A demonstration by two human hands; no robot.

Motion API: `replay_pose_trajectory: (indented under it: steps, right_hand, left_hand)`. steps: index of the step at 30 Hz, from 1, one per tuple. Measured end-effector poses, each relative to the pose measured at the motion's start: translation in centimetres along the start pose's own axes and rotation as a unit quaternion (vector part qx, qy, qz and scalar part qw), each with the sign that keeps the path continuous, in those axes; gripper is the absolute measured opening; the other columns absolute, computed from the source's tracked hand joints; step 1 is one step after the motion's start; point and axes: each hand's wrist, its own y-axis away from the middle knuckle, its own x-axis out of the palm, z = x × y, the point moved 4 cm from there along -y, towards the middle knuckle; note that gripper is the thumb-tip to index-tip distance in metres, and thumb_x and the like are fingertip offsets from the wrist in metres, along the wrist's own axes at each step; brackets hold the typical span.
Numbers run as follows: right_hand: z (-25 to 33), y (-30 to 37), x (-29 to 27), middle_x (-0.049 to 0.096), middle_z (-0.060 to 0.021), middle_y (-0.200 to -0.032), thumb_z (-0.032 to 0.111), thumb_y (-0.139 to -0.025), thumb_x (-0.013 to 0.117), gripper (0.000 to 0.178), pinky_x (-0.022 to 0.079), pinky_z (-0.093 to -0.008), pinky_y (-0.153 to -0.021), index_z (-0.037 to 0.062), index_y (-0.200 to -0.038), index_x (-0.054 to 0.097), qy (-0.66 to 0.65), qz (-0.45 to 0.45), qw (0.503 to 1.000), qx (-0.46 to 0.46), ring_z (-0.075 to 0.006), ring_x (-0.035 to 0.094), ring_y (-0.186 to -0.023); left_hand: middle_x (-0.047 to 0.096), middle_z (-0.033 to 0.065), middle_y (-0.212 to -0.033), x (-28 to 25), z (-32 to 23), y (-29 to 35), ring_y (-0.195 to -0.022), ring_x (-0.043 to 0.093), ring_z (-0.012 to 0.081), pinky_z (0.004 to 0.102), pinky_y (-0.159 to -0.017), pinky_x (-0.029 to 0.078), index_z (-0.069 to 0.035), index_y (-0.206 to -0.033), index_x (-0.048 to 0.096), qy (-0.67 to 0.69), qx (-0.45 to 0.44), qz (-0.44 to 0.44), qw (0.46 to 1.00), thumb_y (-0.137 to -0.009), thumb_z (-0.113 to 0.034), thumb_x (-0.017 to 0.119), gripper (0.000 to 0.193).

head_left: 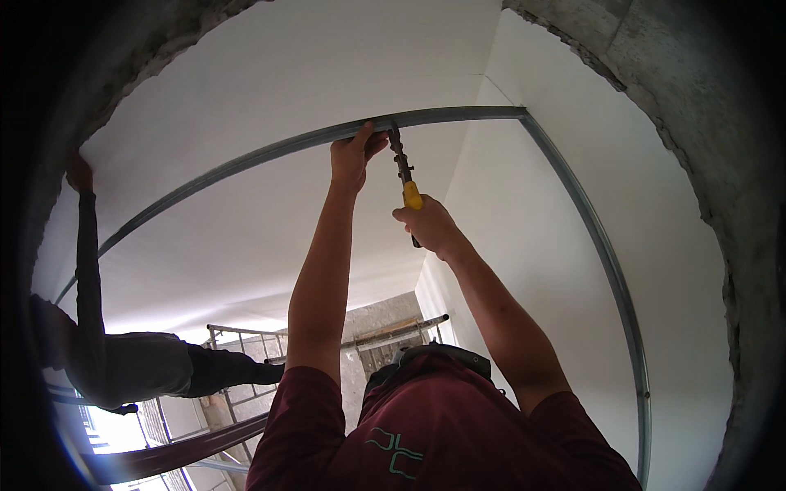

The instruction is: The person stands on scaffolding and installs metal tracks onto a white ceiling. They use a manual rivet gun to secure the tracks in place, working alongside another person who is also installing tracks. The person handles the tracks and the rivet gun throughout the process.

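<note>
A grey metal track (286,146) runs in an arc across the white wall panel above me. My left hand (352,159) reaches up and grips its lower edge, thumb up against the metal and fingers curled beneath. Just right of it, a slim nail gun (401,164) with a dark metal barrel and yellow grip stands nearly upright. Its tip meets the track or sits very close to it. My right hand (432,226) is closed around the nail gun's lower end, below the yellow part. Both arms are raised.
Another metal track (598,225) descends on the right from the corner. At left, a co-worker (147,364) in dark clothes raises an arm, with a hand (79,173) at the panel. Scaffold rails (246,331) stand behind. Rough concrete edges (655,106) surround the opening.
</note>
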Motion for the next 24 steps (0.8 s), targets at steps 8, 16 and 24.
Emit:
replay_pose_trajectory:
  steps: [8,16,24]
  right_hand:
    - [1.1,1.0,0.0,0.053,-0.0029,-0.076,0.028,-0.083,0.065,0.027,0.041,-0.0299,-0.060,0.0046,-0.093,0.054,-0.012,0.030,0.999,0.034,-0.0122,0.049,-0.067]
    - [1.2,1.3,-0.3,0.053,-0.0024,-0.078,0.027,-0.084,0.065,0.026,0.042,-0.0301,-0.062,0.0055,-0.094,0.055,-0.023,0.022,0.999,0.025,-0.0119,0.051,-0.070]
    - [0.3,0.3,-0.1,0.054,-0.0037,-0.069,0.027,-0.084,0.065,0.032,0.043,-0.0314,-0.051,-0.0005,-0.096,0.054,-0.036,0.022,0.999,0.001,-0.0132,0.050,-0.055]
  left_hand:
    - [0.064,0.0197,-0.105,-1.4,-1.5,0.3,-0.098,0.067,0.0285,0.0379,-0.090,0.058,0.008,-0.112,0.054,0.031,0.006,0.011,0.999,-0.097,-0.011,0.055,0.024]
    - [0.064,0.0202,-0.106,-2.6,-2.7,1.0,-0.101,0.066,0.0304,0.0391,-0.092,0.058,0.009,-0.113,0.053,0.039,0.012,0.012,0.999,-0.097,-0.009,0.054,0.023]
    - [0.063,0.0218,-0.108,-1.6,-1.7,0.5,-0.101,0.067,0.0308,0.0388,-0.092,0.058,0.011,-0.113,0.053,0.043,0.011,0.015,0.999,-0.098,-0.008,0.052,0.024]
